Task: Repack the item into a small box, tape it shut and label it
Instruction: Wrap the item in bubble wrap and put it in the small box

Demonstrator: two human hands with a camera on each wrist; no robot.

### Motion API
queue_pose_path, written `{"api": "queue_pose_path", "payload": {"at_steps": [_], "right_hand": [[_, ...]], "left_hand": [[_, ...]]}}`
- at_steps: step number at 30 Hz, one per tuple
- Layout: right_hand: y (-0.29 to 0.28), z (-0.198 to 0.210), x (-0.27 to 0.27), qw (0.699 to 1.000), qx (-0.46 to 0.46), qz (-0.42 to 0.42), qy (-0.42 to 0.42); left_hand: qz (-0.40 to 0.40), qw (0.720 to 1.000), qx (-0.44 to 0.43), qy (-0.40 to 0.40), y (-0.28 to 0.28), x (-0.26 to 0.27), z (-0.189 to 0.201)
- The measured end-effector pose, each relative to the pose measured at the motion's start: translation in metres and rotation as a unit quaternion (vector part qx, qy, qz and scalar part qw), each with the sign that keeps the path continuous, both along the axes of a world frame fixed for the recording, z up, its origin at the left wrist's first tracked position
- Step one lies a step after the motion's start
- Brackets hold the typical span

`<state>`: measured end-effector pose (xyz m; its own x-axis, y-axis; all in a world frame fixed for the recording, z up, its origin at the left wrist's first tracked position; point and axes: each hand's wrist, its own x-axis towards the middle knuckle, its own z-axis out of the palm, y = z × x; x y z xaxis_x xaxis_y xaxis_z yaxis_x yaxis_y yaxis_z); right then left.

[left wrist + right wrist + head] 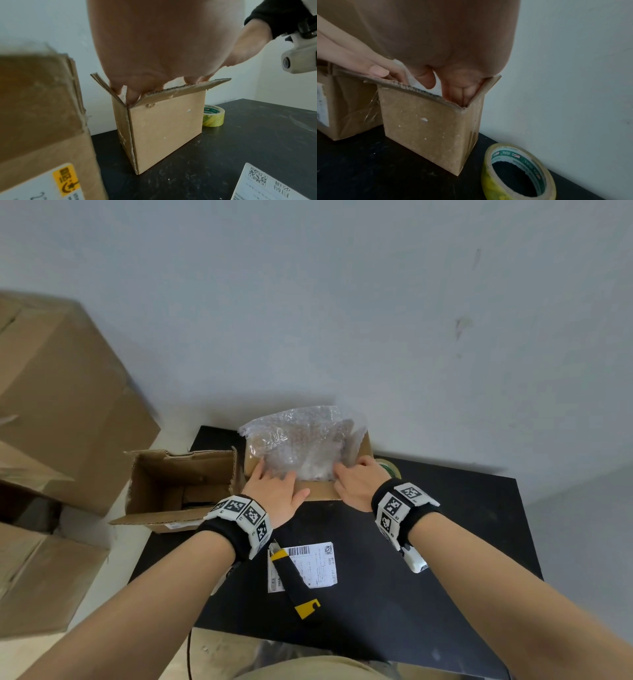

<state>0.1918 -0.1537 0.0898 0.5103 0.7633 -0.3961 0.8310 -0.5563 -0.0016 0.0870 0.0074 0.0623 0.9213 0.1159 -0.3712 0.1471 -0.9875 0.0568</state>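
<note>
Bubble-wrapped item (301,440) is going down into the small box (318,491) at the table's far edge, both the left hand (274,491) and right hand (359,484) pressing it in with fingers inside, while tape roll (518,171) and label (315,565) are waiting untouched.

Both my forearms reach forward, bare, black wristbands with marker tags on each wrist. My left hand (276,491) sits at the near left corner of the small box (164,129), fingers (132,96) dipped inside its open top, thumb splayed along the near edge. My right hand (359,484) is at the near right corner, fingers (462,93) straight down inside.
</note>
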Motion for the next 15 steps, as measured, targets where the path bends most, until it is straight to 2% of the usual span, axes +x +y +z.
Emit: {"api": "queue_pose_path", "payload": {"at_steps": [2, 5, 10, 12, 15], "right_hand": [[-0.001, -0.007, 0.001, 0.999, -0.033, 0.009, 0.016], [0.003, -0.012, 0.002, 0.999, -0.020, -0.015, 0.039], [0.002, -0.011, -0.002, 0.990, 0.120, -0.067, -0.034], [0.000, -0.008, 0.001, 0.983, 0.162, -0.087, -0.029], [0.003, 0.003, 0.008, 0.963, 0.243, -0.080, -0.082]], "left_hand": [[-0.003, 1.000, 0.011, 0.004, 0.002, 0.000, -0.001], [-0.001, 1.000, 0.002, 0.001, 0.006, -0.002, -0.004], [0.016, 0.998, -0.016, -0.066, 0.001, -0.001, 0.002], [0.022, 0.994, -0.039, -0.095, 0.000, 0.000, 0.010], [0.022, 0.984, -0.030, -0.176, 0.002, 0.004, 0.027]]}}
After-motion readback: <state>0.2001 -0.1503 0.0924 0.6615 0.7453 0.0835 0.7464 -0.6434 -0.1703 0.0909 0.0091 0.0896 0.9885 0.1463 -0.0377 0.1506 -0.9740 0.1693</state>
